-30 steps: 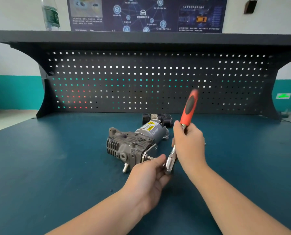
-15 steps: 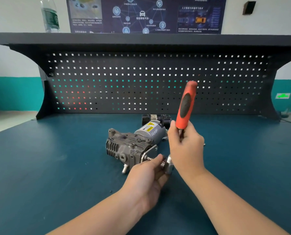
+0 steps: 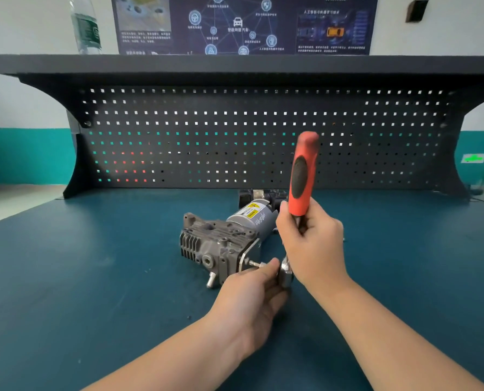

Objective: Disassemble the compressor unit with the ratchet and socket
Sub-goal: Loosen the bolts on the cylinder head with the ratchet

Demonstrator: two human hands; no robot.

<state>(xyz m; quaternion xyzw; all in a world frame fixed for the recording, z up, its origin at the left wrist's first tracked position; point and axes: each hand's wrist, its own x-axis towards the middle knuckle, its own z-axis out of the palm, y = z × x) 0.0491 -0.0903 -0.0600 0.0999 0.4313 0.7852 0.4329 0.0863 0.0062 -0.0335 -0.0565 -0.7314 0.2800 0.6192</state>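
Upright, the red-handled ratchet [image 3: 303,176] meets the grey finned compressor unit [image 3: 224,241].

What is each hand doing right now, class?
Left hand: pinches the socket end at the compressor bolt.
Right hand: grips the ratchet below its red handle.

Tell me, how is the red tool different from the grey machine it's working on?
The ratchet has a red and black handle; the compressor is grey metal. The ratchet stands nearly upright in the right hand; the compressor lies on the bench. The ratchet is slim, the compressor chunky.
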